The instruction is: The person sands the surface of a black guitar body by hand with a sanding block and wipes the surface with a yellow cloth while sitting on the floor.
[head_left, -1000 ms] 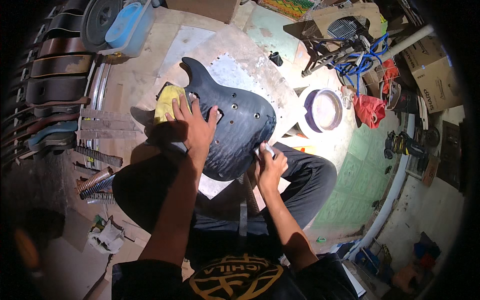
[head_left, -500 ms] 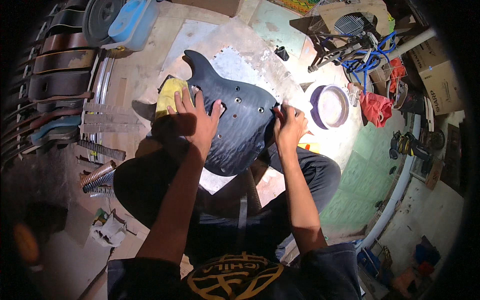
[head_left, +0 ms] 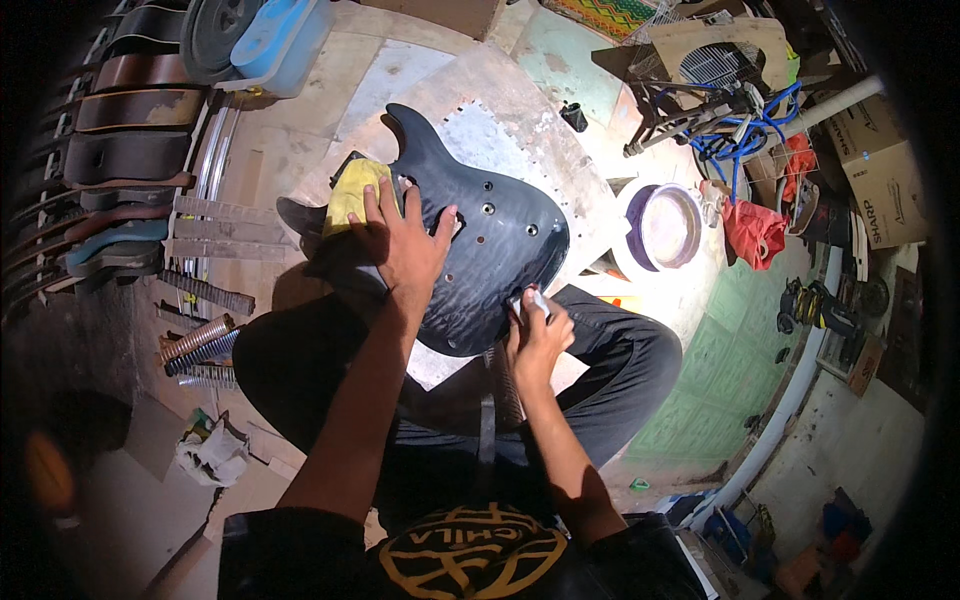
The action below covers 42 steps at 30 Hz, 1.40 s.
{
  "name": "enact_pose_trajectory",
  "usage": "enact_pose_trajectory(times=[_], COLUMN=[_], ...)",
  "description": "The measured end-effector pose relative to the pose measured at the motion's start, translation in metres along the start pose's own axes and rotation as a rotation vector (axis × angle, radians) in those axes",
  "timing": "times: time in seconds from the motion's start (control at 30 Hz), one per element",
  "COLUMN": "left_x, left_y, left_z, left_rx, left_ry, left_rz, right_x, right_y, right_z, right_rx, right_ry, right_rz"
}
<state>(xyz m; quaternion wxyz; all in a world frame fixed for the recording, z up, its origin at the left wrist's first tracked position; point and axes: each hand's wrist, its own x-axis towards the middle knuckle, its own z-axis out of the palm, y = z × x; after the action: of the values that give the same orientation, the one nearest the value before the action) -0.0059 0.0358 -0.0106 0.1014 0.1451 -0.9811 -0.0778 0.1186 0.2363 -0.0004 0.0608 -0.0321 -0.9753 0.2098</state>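
Observation:
A black electric guitar body (head_left: 500, 265) with several drilled holes lies tilted across my lap. My left hand (head_left: 408, 245) presses flat on its upper left part with fingers spread. A yellow cloth (head_left: 348, 197) lies beside and partly beneath those fingers. At the body's lower right edge, my right hand (head_left: 538, 348) pinches a small folded piece, whitish with a dark reddish part (head_left: 540, 302), against the rim. Its kind is too small to make out, though it looks like folded sandpaper. Part of the body's left side is hidden by my left hand and the cloth.
A round purple-and-white tub (head_left: 628, 220) stands to the right under bright light. Guitar bodies (head_left: 135, 160) hang in a row at the left, near a blue plastic container (head_left: 275, 45). Blue cable (head_left: 740, 140) tangles over a metal stand at the upper right. A small black cup (head_left: 573, 117) sits beyond the guitar.
My right hand has moved down and left along the guitar body's edge, from the right side to the lower right, with the small piece in it. My left hand stays on the body.

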Motion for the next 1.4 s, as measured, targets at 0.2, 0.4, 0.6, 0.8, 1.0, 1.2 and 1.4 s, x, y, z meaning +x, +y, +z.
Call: enact_pose_trajectory(times=[0.2,0.4,0.6,0.8,1.0,1.2,1.4], left_x=[0.001,-0.004,-0.001,0.004,0.001,0.016,0.022], left_y=[0.000,0.002,-0.001,0.004,-0.005,-0.012,-0.023], left_z=[0.003,0.007,0.004,0.000,0.011,0.002,-0.002], left_rx=[-0.030,-0.059,-0.023,-0.028,0.000,-0.040,-0.071], left_ry=[-0.022,0.032,0.025,0.015,0.035,0.049,0.101], left_rz=[-0.002,0.017,0.005,0.003,-0.040,0.087,0.122], right_x=[0.068,0.043,-0.010,0.085,0.023,0.126,0.137], right_y=[0.005,-0.007,-0.034,-0.029,-0.032,-0.003,0.006], right_z=[0.012,0.023,0.022,0.019,0.035,0.016,0.024], right_rx=[-0.018,0.070,0.121,0.097,0.133,0.083,0.047], right_ry=[0.094,0.214,0.097,0.232,0.254,0.141,0.197], right_rz=[0.107,0.029,0.157,0.291,0.104,0.191,0.085])
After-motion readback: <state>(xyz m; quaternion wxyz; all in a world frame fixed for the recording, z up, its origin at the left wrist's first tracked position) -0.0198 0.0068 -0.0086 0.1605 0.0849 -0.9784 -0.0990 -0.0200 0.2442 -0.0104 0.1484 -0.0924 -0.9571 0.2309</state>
